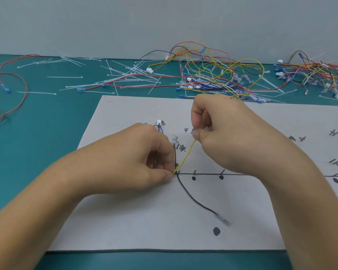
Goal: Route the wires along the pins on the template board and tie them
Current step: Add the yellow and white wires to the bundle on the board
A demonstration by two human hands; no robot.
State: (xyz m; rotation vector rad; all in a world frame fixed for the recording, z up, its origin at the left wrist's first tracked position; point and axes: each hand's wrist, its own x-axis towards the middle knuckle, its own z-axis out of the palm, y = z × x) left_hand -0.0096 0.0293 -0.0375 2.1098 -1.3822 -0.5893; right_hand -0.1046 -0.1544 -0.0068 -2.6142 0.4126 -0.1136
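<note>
Teal work mat (47, 152) under a pale wall, strewn along its far edge with loose white cable ties (125, 75) and a tangle of spare coloured wires (222, 75), frames a grey template board (144, 221) where a person is early in laying out a harness: the left hand (141, 158) pinches a yellow wire (187, 154) and a black wire (191, 197) together between thumb and fingertip at the left end of the drawn black line (207, 174), while the right hand (222, 133), fingers curled, holds the yellow wire's upper end between thumb and forefinger just above the handwritten labels; the black wire runs up to a clear plug (174, 139) near the left hand and trails down across the board to a clear-sleeved end (221, 219) lying loose, well off the line, and a white plug (158, 122) with blue leads sits at the board's upper left, partly hidden by the hand; by the look of it, only the first branch has been started, the line with its short pins (194, 171) and black dots (220, 177) to the right carries no wire, no tie can be seen fastened on the board, and most routing and all tying appear still to be done
</note>
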